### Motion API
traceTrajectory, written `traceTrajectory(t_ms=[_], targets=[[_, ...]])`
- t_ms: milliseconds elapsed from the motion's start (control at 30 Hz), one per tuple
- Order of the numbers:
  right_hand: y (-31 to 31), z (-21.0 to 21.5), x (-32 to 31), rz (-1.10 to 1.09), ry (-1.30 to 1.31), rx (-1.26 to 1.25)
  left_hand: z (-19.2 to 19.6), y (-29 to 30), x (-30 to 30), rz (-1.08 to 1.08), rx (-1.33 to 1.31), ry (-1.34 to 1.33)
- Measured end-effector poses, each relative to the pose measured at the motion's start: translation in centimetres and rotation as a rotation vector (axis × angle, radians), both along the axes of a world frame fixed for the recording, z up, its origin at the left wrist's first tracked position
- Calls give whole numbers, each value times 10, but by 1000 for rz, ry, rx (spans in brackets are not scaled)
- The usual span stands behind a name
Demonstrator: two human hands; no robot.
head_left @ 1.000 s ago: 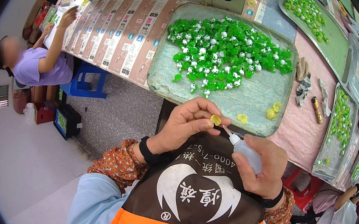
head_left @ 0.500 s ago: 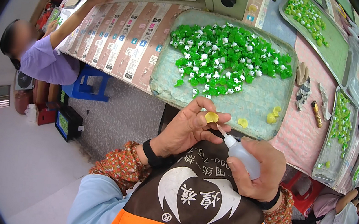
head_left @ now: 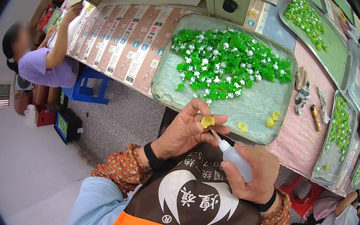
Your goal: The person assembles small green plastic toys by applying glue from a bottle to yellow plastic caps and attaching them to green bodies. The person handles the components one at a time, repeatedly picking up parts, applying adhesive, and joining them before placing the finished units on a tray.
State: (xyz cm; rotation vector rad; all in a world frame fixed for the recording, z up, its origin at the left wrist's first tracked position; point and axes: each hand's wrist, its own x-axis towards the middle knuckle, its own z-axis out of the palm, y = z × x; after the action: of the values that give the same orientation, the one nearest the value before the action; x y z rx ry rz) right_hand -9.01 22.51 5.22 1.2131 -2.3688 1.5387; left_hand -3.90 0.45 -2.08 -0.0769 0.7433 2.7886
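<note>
Between the thumb and fingers of my left hand (head_left: 189, 129) is a small yellow translucent cup-shaped piece (head_left: 207, 122). My right hand (head_left: 256, 172) is wrapped round a white squeeze bottle (head_left: 237, 162) with a thin needle tip. That tip points up and left, close by the yellow piece; whether they touch I cannot tell. Just beyond my hands lies a tray (head_left: 169, 87), heaped with small green pieces (head_left: 235, 59) bearing white animal-like heads. Near its front right corner lie a loose yellow piece (head_left: 242, 127) and a few more yellow pieces (head_left: 272, 119).
Right of the tray are crumpled scraps (head_left: 302, 97) and a gold-brown tube (head_left: 316, 118). More trays of pieces (head_left: 337, 130) line the right side. A grey machine (head_left: 229, 5) with a green light stands behind. At left, a co-worker in purple (head_left: 45, 64) sits at the table.
The bottle and my right hand have shifted slightly left, and the yellow piece is a little lower and tilted differently. The co-worker's arm has drawn back from the yellow pile.
</note>
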Motion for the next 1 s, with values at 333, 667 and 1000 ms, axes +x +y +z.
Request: traceTrajectory(t_ms=[333, 667, 1000], targets=[[-2, -2, 1, 10, 6, 3, -1, 0, -1, 19, -5, 9], [-1, -3, 0, 4, 55, 23, 1, 1, -2, 36, -37, -19], [2, -10, -2, -26, 160, 98, 10, 5, -3, 74, -213, -66]])
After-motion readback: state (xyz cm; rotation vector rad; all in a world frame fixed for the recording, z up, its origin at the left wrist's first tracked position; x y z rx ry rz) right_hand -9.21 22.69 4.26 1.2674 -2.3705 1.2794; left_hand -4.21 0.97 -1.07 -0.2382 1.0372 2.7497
